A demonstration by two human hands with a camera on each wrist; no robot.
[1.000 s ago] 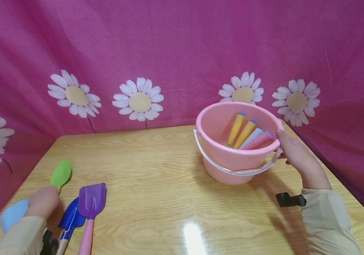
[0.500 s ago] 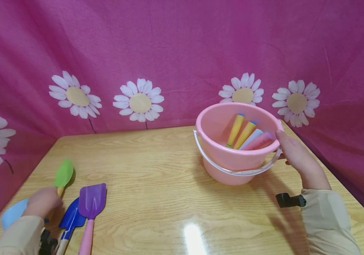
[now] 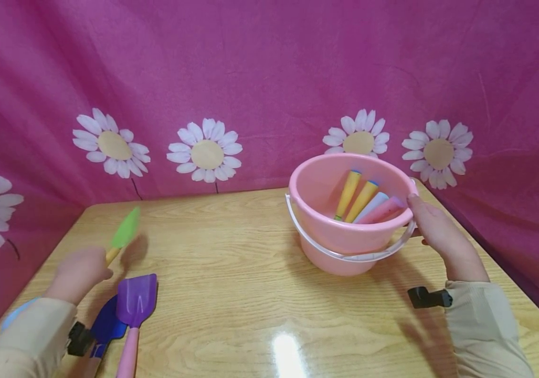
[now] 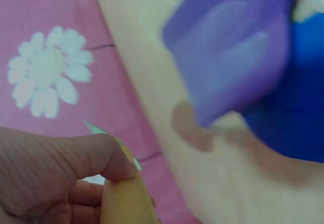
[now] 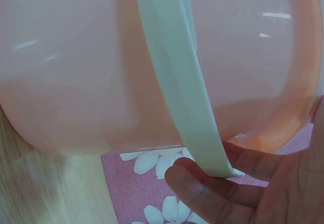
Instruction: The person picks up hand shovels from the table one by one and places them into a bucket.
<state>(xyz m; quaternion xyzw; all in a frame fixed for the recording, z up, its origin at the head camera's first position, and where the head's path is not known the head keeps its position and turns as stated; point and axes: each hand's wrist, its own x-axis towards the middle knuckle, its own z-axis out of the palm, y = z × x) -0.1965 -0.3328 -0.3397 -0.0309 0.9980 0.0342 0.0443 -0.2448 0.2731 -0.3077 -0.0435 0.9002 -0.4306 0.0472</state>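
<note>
My left hand grips the yellow handle of a toy shovel whose green blade points up and away, raised over the table with its shadow below. In the left wrist view the thumb lies along that handle. At the right, my right hand holds the rim of a pink bucket, thumb on top and fingers below by the end of its white handle. Inside the bucket lean two yellow handles, a pale blue one and a pink one.
A purple shovel with a pink handle lies partly over a dark blue shovel at the left front. Light blue plastic shows behind the left sleeve. Pink flowered cloth walls the wooden table at the back and sides.
My left hand has lifted the green shovel off the table and carried it rightward and away from me. My right hand stays on the bucket's rim.
</note>
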